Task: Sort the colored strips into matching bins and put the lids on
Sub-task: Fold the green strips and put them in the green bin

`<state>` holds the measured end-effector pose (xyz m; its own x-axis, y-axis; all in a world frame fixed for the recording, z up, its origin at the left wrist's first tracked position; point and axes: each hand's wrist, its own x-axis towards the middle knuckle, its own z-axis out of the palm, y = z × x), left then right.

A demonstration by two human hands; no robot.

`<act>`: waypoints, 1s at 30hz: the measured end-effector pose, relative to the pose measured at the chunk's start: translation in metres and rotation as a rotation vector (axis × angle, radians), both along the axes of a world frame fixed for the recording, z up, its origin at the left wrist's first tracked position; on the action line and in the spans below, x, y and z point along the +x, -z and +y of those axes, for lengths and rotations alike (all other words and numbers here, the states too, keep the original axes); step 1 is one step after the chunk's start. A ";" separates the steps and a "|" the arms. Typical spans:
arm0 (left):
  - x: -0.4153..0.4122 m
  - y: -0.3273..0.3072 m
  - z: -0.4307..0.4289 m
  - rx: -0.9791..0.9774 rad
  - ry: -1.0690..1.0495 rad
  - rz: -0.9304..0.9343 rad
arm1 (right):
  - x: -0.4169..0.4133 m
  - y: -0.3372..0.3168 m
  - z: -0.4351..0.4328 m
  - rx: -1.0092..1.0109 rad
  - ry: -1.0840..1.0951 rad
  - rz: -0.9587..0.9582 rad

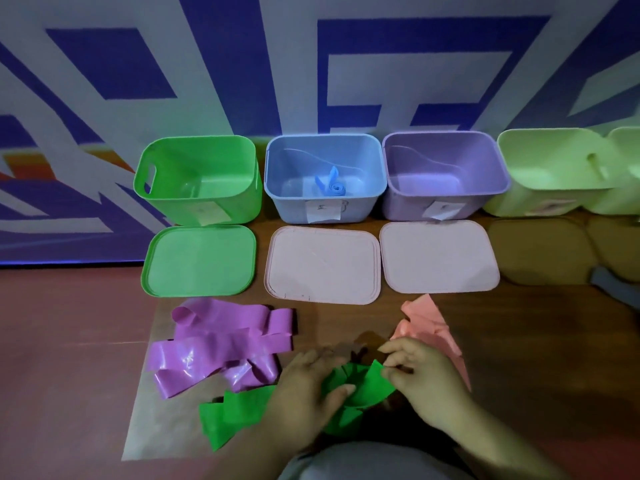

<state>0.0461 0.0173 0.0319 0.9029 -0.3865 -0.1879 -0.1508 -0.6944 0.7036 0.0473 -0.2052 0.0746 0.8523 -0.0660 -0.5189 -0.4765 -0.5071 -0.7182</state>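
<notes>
Left hand (308,386) grips and right hand (427,379) pinches the green strips (372,384) between them.
Beyond the hands stand green bin (166,206), blue bin (277,199), purple bin (401,202), then lids (201,261); purple strips (221,341) left of the left hand, pink strips (426,323) just beyond the right.

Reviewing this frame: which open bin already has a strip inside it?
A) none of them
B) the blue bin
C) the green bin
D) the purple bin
B: a curled blue strip lies on the bottom of the blue bin, while the green bin and the purple bin show nothing inside.
</notes>
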 end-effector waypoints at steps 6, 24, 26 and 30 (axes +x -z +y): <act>0.022 -0.048 -0.023 -0.482 -0.094 0.267 | 0.018 -0.061 0.001 0.143 0.051 -0.097; 0.000 -0.152 -0.082 -0.844 -0.368 0.082 | 0.020 -0.133 -0.040 0.477 -0.031 -0.298; -0.007 -0.156 -0.086 -0.797 -0.377 0.024 | 0.021 -0.135 -0.045 0.512 -0.086 -0.290; -0.017 -0.159 -0.091 -0.765 -0.495 -0.064 | 0.020 -0.130 -0.042 0.563 -0.137 -0.256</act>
